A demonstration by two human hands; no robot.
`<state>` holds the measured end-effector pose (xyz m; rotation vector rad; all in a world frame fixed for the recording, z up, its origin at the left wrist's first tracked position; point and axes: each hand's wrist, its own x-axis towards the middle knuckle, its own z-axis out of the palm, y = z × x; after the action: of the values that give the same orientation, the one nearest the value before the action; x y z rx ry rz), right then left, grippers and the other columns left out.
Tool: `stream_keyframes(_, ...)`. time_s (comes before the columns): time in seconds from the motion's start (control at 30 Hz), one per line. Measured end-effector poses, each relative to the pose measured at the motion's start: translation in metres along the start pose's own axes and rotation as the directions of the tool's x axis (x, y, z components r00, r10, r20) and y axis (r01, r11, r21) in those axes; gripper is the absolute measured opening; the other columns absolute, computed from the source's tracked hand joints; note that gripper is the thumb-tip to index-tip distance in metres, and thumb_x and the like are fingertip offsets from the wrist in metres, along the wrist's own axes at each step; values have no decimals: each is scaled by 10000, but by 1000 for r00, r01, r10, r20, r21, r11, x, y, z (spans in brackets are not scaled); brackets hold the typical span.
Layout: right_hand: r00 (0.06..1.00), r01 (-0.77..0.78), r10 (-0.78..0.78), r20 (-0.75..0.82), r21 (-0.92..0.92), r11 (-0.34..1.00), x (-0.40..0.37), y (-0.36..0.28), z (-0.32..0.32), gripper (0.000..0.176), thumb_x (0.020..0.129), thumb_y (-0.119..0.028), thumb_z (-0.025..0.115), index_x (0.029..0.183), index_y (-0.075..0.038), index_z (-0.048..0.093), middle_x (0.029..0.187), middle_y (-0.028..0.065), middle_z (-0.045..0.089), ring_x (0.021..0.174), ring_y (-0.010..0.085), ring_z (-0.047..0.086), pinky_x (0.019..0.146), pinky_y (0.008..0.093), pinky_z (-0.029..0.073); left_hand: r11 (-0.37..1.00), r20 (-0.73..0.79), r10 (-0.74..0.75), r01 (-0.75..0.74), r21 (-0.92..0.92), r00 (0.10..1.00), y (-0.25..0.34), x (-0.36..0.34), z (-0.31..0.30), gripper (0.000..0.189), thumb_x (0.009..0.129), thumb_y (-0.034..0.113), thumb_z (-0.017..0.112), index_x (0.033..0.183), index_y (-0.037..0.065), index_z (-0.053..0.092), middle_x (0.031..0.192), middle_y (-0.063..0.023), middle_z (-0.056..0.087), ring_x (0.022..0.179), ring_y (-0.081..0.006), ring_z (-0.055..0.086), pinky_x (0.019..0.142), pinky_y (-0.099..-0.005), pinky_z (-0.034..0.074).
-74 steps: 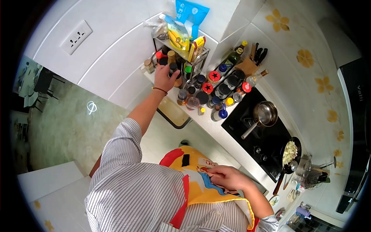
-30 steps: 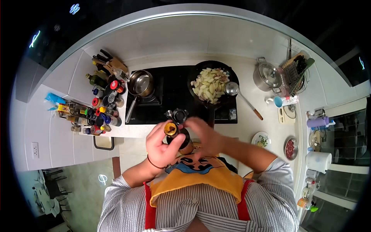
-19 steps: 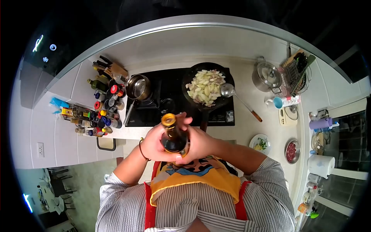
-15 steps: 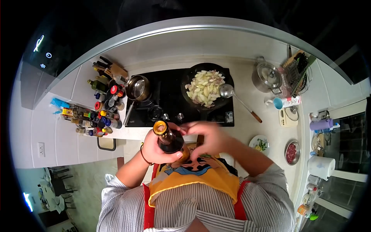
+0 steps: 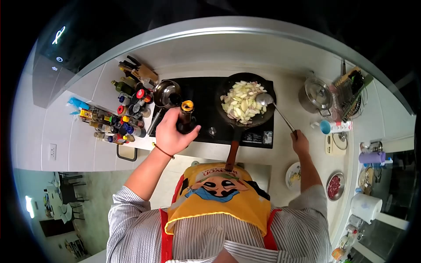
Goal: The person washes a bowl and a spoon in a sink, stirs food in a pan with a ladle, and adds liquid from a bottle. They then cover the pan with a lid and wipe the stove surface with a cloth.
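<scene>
My left hand (image 5: 171,131) grips a dark glass bottle (image 5: 185,117) with an open yellow-rimmed mouth, held upright over the left side of the black cooktop (image 5: 206,105). My right hand (image 5: 300,141) is closed on the wooden end of a metal ladle (image 5: 274,109) whose bowl rests in the black frying pan (image 5: 263,118). The pan holds pale chopped vegetable pieces (image 5: 242,101), and its wooden handle (image 5: 231,155) points toward me.
A small steel saucepan (image 5: 166,93) sits at the cooktop's left. Several sauce bottles and jars (image 5: 125,118) and a knife block (image 5: 140,72) crowd the left counter. A lidded steel pot (image 5: 316,95), dish rack (image 5: 351,90), small plates (image 5: 293,175) and paper towel roll (image 5: 365,206) stand right.
My left hand carried the bottle from my chest out over the cooktop. My right hand left the bottle's neck and took hold of the ladle handle. Earlier still, my left hand was at the spice rack.
</scene>
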<state>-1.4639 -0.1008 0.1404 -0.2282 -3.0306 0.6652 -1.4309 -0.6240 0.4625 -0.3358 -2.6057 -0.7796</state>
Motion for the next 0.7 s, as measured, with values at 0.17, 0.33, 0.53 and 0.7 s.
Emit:
stream_keyframes(0.17,903,-256,-57,425,641,723,-40,-126,-115,326,1023,-215,559,1329,-102,571,817,97,648,602,230,638,528,397,513,994,-13,34,-32,103,999,-21,18,26,531,729,305,878,1094,65,576,966,-148,644,838,-381,644,716,-427,546)
stream_keyframes(0.33,748,-611,-130,650,752,246,-60,-210,-191,351,1001,-140,547,1343,-62,572,766,62,616,449,159,537,398,303,420,973,107,21,-45,228,994,-45,33,61,580,792,352,810,1258,88,588,1159,-131,659,964,-371,688,773,-445,585)
stream_keyframes(0.53,678,-699,-234,697,709,88,-74,-234,-208,329,1003,-134,539,1309,-21,581,782,68,622,411,152,502,364,279,374,949,226,10,-80,304,974,-66,49,96,601,789,331,802,1314,158,567,1223,-113,616,924,-355,708,745,-466,595)
stream_keyframes(0.7,631,-732,-249,734,671,122,-76,-232,-213,314,1007,-160,539,1288,-24,579,784,66,614,404,152,498,360,276,366,918,314,17,-139,371,949,-67,61,109,598,785,293,811,1310,139,569,1231,-113,611,957,-352,701,755,-456,598)
